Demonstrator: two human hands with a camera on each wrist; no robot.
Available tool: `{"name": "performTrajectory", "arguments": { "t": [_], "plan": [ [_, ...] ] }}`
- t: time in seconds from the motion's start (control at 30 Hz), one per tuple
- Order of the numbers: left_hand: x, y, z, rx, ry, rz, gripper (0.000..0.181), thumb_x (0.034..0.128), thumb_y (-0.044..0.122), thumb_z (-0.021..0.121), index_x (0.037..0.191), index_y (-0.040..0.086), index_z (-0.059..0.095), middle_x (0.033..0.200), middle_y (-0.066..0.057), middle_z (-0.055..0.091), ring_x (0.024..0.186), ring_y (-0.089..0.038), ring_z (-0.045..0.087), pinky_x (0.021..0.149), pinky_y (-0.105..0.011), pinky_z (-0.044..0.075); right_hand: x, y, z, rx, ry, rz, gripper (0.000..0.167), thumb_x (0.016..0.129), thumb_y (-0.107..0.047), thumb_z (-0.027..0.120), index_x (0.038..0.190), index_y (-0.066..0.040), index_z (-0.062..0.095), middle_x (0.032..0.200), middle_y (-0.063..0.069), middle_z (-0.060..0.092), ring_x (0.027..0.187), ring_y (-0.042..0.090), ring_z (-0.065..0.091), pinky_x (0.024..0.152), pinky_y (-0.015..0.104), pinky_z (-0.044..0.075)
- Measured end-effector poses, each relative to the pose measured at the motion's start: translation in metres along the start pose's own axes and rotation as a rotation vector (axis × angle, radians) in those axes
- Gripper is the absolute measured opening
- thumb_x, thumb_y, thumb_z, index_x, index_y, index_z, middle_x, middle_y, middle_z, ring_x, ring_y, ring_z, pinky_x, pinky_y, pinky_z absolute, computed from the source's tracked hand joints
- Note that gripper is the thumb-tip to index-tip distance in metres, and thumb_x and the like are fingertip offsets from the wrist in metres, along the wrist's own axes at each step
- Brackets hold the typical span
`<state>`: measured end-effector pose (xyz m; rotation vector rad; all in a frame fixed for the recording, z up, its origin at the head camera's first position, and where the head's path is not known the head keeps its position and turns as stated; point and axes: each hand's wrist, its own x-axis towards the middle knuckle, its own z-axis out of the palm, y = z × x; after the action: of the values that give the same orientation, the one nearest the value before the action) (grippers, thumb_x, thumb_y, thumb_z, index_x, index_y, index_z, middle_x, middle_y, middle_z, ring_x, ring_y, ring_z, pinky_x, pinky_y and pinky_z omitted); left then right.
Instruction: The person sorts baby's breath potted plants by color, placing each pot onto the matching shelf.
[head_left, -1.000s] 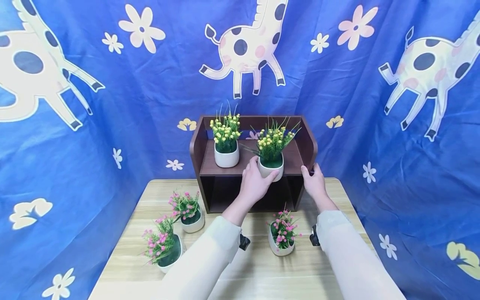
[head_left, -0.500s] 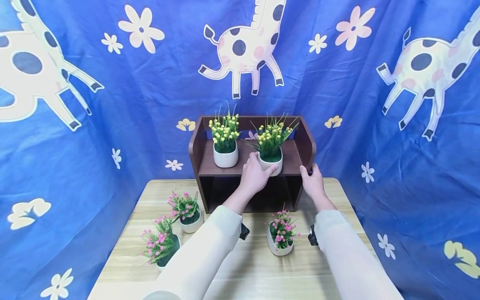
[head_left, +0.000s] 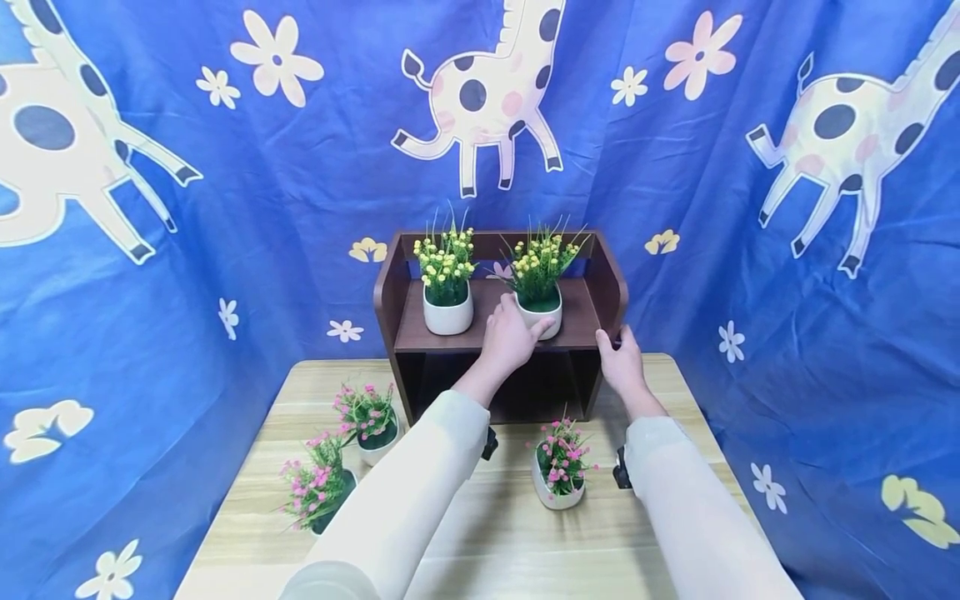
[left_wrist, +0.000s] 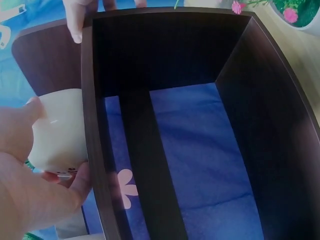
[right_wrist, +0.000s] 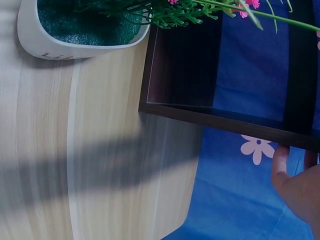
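Right yellow plant (head_left: 538, 279): upright, right half of the shelf's (head_left: 581, 312) upper deck. Base looks just behind the front edge; can't confirm it's fully seated.
Left grip (head_left: 510, 337): holding that plant's pot (left_wrist: 60, 132), thumb across the front, fingers round its left side. Early let-go = drop or rock, if the base isn't flat on the deck.
Front edge: main hazard, I'd say. If the pot gets left forward or dragged on hand exit, it tips off toward the desk (head_left: 517, 542).
Pot wall: smooth-looking, rounded; could rotate or slip if thumb pressure goes uneven.
Low fingers: close to the deck board in the left wrist view. Setting down on a fingertip would tilt the pot.
Grass blades: thin, some hanging near the knuckles. A snag on withdrawal pulls the plant along.
Left yellow plant (head_left: 447, 283): standing apart on the same deck, left grip's knuckles in the gap. Leftward exit could knock it.
Right grip (head_left: 622, 358): on the right side panel (head_left: 611, 296), thumb at its front edge, fingers outside. Probably bracing; a sideways pull could skew the shelf under both pots.
Front pink plant (head_left: 561, 467): on the desk between the forearms. Dropping a wrist too early could clip it.
Left sleeve (head_left: 408, 479): overlaps both left pink plants (head_left: 367, 417) in the head view; real clearance unclear. Low elbow retreat could sweep them.
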<state>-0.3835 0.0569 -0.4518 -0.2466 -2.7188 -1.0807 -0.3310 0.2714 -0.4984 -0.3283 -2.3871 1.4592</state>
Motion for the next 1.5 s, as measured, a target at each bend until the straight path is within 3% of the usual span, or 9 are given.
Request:
{"name": "performTrajectory", "arguments": {
  "t": [0.13, 0.27, 0.37, 0.53, 0.67, 0.87, 1.1, 1.27, 1.5],
  "plan": [
    [0.011, -0.009, 0.012, 0.04, -0.002, 0.008, 0.092, 0.0911, 0.069, 0.077, 0.146, 0.001, 0.045, 0.132, -0.023, 0.067, 0.118, -0.044, 0.067, 0.106, -0.052, 0.055, 0.0, 0.001, 0.001, 0.002, 0.0, -0.004, 0.035, 0.111, -0.032, 0.056, 0.129, -0.002, 0.053, 0.132, 0.031, 0.062, 0.124, 0.043, 0.057, 0.115, 0.059, 0.045],
    [0.003, 0.008, -0.006, 0.074, -0.04, -0.014, 0.092, 0.0943, 0.066, 0.074, 0.148, -0.002, 0.043, 0.135, -0.026, 0.066, 0.12, -0.046, 0.067, 0.107, -0.052, 0.056, 0.0, 0.001, 0.002, 0.01, -0.005, -0.005, 0.035, 0.111, -0.032, 0.056, 0.129, -0.002, 0.053, 0.132, 0.031, 0.063, 0.124, 0.042, 0.056, 0.115, 0.059, 0.046],
    [0.004, 0.01, -0.008, 0.093, -0.051, -0.02, 0.094, 0.0948, 0.068, 0.072, 0.149, -0.002, 0.042, 0.136, -0.025, 0.066, 0.121, -0.045, 0.067, 0.106, -0.051, 0.057, 0.001, 0.001, 0.003, 0.005, -0.003, -0.005, 0.036, 0.111, -0.033, 0.056, 0.13, -0.002, 0.053, 0.132, 0.031, 0.063, 0.123, 0.042, 0.057, 0.115, 0.059, 0.046],
    [0.017, 0.002, 0.005, 0.11, -0.062, -0.031, 0.098, 0.0942, 0.072, 0.071, 0.153, -0.001, 0.04, 0.14, -0.024, 0.065, 0.123, -0.045, 0.068, 0.105, -0.052, 0.059, 0.001, 0.001, 0.001, -0.004, -0.003, -0.006, 0.037, 0.111, -0.033, 0.055, 0.13, -0.002, 0.052, 0.132, 0.031, 0.062, 0.124, 0.043, 0.056, 0.116, 0.059, 0.045],
    [0.015, 0.008, 0.001, 0.113, -0.068, -0.038, 0.097, 0.0958, 0.069, 0.071, 0.155, -0.001, 0.039, 0.143, -0.024, 0.064, 0.125, -0.044, 0.067, 0.108, -0.052, 0.058, 0.0, 0.001, 0.0, 0.002, -0.018, 0.011, 0.039, 0.112, -0.035, 0.054, 0.133, -0.003, 0.052, 0.136, 0.03, 0.062, 0.126, 0.042, 0.056, 0.117, 0.06, 0.045],
    [-0.001, 0.026, -0.015, 0.123, -0.064, -0.034, 0.093, 0.0997, 0.061, 0.071, 0.155, -0.006, 0.037, 0.144, -0.028, 0.062, 0.128, -0.046, 0.065, 0.114, -0.05, 0.054, 0.0, 0.002, 0.001, 0.001, -0.003, 0.003, 0.038, 0.112, -0.034, 0.054, 0.132, -0.002, 0.052, 0.135, 0.031, 0.062, 0.125, 0.042, 0.057, 0.116, 0.06, 0.045],
    [-0.004, 0.019, -0.007, 0.12, 0.007, 0.022, 0.084, 0.1007, 0.053, 0.073, 0.15, -0.006, 0.041, 0.146, -0.028, 0.06, 0.126, -0.044, 0.063, 0.114, -0.05, 0.052, 0.0, 0.0, 0.004, 0.017, 0.002, -0.008, 0.035, 0.112, -0.032, 0.055, 0.131, -0.002, 0.053, 0.133, 0.031, 0.063, 0.122, 0.041, 0.057, 0.115, 0.059, 0.045],
    [-0.01, 0.014, -0.003, 0.092, -0.006, 0.072, 0.089, 0.1006, 0.041, 0.077, 0.161, -0.006, 0.032, 0.161, -0.029, 0.048, 0.141, -0.044, 0.055, 0.122, -0.05, 0.046, -0.001, 0.001, 0.003, 0.017, 0.007, -0.007, 0.035, 0.112, -0.032, 0.055, 0.131, -0.002, 0.053, 0.132, 0.031, 0.062, 0.122, 0.042, 0.056, 0.115, 0.059, 0.045],
    [-0.015, 0.011, -0.004, 0.01, -0.03, 0.055, 0.098, 0.098, 0.031, 0.079, 0.167, -0.009, 0.022, 0.17, -0.031, 0.038, 0.148, -0.047, 0.049, 0.127, -0.051, 0.043, 0.0, 0.001, 0.003, 0.026, 0.006, -0.008, 0.037, 0.112, -0.034, 0.054, 0.131, -0.002, 0.053, 0.132, 0.031, 0.062, 0.122, 0.041, 0.056, 0.114, 0.06, 0.045]
  ]
}}
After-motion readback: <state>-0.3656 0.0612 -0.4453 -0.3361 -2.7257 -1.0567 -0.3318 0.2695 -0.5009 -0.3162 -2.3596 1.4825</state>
